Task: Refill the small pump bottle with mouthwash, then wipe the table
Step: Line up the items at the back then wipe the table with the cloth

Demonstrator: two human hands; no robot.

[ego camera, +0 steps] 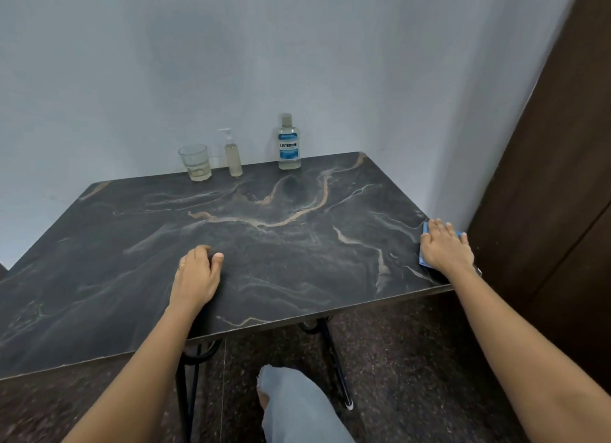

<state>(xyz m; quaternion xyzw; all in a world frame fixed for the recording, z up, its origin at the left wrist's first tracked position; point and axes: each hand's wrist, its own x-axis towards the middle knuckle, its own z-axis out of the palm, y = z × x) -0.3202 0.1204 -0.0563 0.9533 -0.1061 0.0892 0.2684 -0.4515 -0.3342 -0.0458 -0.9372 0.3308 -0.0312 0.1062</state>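
Pressing blue cloth (425, 244) under right hand (446, 247), table (297, 244) right edge.

Right hand (446, 247) flat on blue cloth (422, 261)

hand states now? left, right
Left hand: loosely curled, resting on the table, holding nothing.
Right hand: flat, pressing the blue cloth at the table's right edge.

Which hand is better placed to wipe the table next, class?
Right. The right hand already presses the blue cloth flat at the table's right edge; the left hand rests bare on the tabletop.
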